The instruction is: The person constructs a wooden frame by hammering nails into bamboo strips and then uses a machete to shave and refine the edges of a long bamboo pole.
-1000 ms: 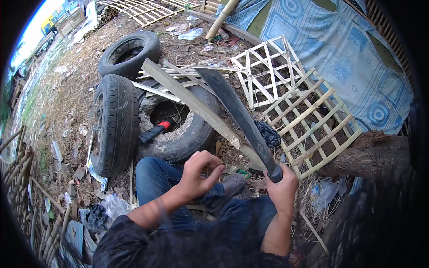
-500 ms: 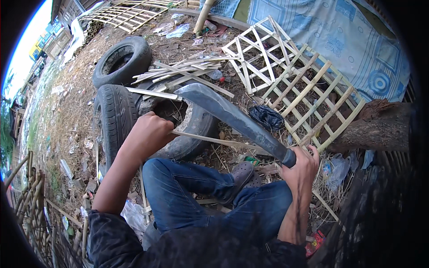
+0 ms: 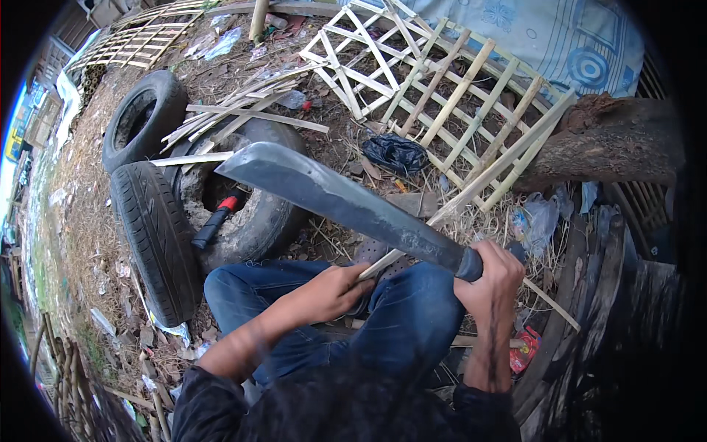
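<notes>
My right hand (image 3: 490, 278) is wrapped round the dark handle of a machete (image 3: 331, 200). Its broad grey blade slants up to the left, tip above the tyre's hole. My left hand (image 3: 330, 293), low over my lap, grips one end of a thin pale bamboo strip (image 3: 471, 193). From there the strip runs up and right, passing behind the blade near the handle, and its far end lies across a bamboo lattice (image 3: 471, 103). Whether blade and strip touch, I cannot tell.
Old tyres (image 3: 156, 243) lie ahead on the left, one with a black-and-red object (image 3: 218, 221) in its hole. Loose bamboo strips (image 3: 243, 107) are piled on it. A log (image 3: 611, 144) is at right, near a black plastic bag (image 3: 395, 152) and a blue patterned sheet (image 3: 530, 44).
My left hand has come down and right, from over the tyre to my lap. The strip now points up to the right past the blade. The black-and-red object has come into sight.
</notes>
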A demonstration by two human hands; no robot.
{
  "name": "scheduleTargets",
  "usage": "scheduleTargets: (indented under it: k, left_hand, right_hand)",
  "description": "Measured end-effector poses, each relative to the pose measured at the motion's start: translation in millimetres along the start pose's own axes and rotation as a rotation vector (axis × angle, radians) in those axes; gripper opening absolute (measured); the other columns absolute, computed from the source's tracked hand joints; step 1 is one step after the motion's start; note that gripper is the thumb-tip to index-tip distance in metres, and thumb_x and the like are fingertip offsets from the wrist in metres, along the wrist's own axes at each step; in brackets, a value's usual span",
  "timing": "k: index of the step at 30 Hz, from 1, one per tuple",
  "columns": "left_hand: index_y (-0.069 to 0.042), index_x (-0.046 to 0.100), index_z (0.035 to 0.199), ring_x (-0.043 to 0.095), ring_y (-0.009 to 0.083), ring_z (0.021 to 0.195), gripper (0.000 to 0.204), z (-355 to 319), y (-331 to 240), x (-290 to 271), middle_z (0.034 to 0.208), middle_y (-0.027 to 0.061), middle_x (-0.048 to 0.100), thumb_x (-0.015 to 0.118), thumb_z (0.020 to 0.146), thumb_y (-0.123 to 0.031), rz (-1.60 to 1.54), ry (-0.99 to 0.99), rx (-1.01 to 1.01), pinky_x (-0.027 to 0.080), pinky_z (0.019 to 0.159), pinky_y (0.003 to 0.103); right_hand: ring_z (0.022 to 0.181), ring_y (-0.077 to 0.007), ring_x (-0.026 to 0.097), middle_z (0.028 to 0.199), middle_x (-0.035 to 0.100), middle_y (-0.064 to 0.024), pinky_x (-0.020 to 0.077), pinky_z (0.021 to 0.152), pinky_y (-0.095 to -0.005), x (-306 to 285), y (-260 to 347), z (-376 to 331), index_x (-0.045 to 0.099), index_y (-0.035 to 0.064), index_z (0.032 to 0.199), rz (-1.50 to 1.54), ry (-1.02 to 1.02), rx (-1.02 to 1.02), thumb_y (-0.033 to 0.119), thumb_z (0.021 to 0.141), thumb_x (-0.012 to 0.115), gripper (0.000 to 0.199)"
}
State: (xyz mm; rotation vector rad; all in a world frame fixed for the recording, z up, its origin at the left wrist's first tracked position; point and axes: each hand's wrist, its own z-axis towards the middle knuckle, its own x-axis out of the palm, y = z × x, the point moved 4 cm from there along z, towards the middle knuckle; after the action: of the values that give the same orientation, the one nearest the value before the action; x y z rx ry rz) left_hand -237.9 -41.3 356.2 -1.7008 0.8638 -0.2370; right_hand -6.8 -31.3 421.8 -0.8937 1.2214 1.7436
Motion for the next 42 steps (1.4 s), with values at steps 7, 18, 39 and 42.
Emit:
scheduleTargets:
  k: [7,18,39,42]
  left_hand:
    - [0.002,0.055,0.102,0.058,0.0450,0.069,0.018,30.7,-30.3,56.9,0.067,0.0255,0.055,0.051,0.096,-0.015,-0.090,-0.083,0.142,0.044,0.061,0.044]
    - [0.001,0.049,0.092,0.051,0.0303,0.047,0.018,22.3,-24.8,65.6,0.054,0.0163,0.046,0.048,0.099,-0.015,0.036,-0.048,0.043,0.038,0.048,0.039]
    - [0.001,0.048,0.085,0.045,0.0196,0.049,0.024,-3.0,-13.1,63.5,0.058,0.0122,0.048,0.046,0.100,-0.017,-0.043,-0.013,-0.109,0.039,0.049,0.038]
    - [0.000,0.049,0.085,0.042,0.0123,0.052,0.026,-2.5,-11.1,63.0,0.059,0.0057,0.047,0.045,0.101,-0.020,-0.049,-0.019,-0.098,0.038,0.048,0.034]
  right_hand:
    - [0.068,-0.0325,0.062,0.070,0.061,-0.0119,0.0471,0.063,-0.0404,-7.2,-32.0,-34.1,0.059,0.0044,0.075,-0.035,0.045,0.009,0.013,0.052,0.073,0.029]
    - [0.067,-0.0270,0.062,0.070,0.061,-0.0063,0.0476,0.063,-0.0373,0.7,-58.5,-47.2,0.058,0.0082,0.073,-0.117,0.031,0.043,0.017,0.044,0.079,0.037]
    - [0.068,-0.0305,0.062,0.072,0.062,-0.0100,0.0478,0.064,-0.0393,-7.5,-80.1,-41.5,0.058,0.0061,0.075,-0.214,-0.025,0.072,0.016,0.046,0.076,0.036]
    - [0.068,-0.0280,0.062,0.072,0.062,-0.0084,0.0482,0.064,-0.0384,-7.0,-63.7,-42.2,0.058,0.0068,0.075,-0.225,0.002,0.042,0.018,0.046,0.078,0.037]
